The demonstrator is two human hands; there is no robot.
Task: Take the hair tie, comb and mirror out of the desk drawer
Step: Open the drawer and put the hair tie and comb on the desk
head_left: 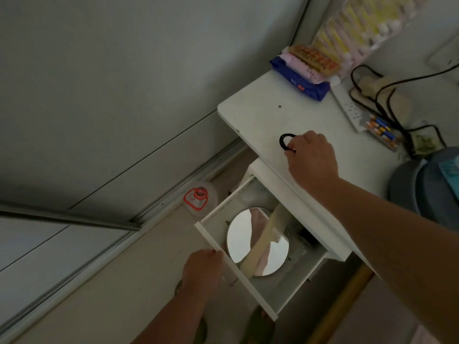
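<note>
Right hand: the right hand (311, 157) is out over the white counter (260, 115), knuckles up, fingers (293, 148) curled down and closed on the near side of the thin black loop hair tie (285, 141).
Hair tie: its loop sticks out to the left of the fingers and lies on or just above the counter top; I cannot tell whether it touches. It is out of the drawer.
Left hand: the left hand (202, 269) is closed over the top edge of the white drawer front (233, 266), fingers hidden behind the panel, thumb side toward the camera.
Drawer: the white desk drawer (223, 207) stands pulled open below the counter edge.
Mirror: the round frameless mirror (242, 234) lies flat on the drawer floor, just beyond the left hand and well apart from the right hand.
Comb: the cream plastic comb (263, 234) lies slantwise across the mirror, teeth to the right, handle end toward the drawer front, near the left hand but not touched by it.
Counter, far end: a blue packet (300, 83) with flat pink and orange packs stacked on it; to the right a white power strip (347, 105) and black cables (380, 95).
Floor: a clear plastic jug with a red cap (198, 197) beside the drawer.
</note>
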